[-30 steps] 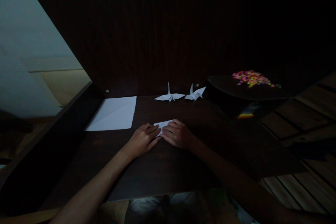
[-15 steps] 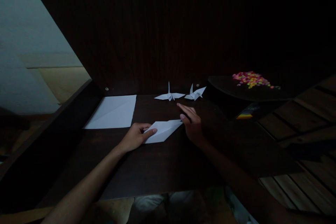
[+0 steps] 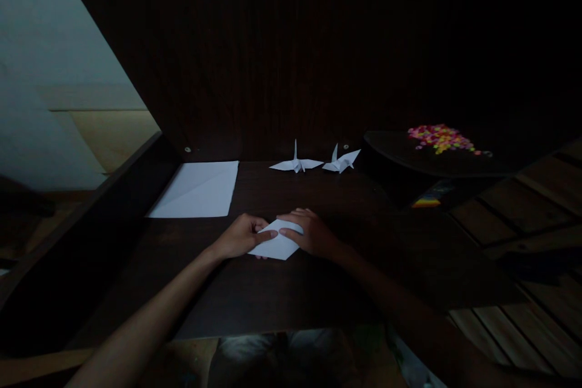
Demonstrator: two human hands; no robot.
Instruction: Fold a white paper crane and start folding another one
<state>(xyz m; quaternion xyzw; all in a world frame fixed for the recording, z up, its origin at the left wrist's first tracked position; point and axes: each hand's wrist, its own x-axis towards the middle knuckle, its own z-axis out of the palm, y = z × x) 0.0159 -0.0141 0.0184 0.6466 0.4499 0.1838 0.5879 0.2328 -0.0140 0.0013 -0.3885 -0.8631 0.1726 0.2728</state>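
Apparently, folding step under way: left hand point(image 3: 239, 236) and right hand point(image 3: 317, 234) both grasped folded paper point(image 3: 278, 247) over middle of worktop point(image 3: 236, 300), to right of flat sheet point(image 3: 200, 191). Next move probably called for matching edges carefully, then pressing crease.
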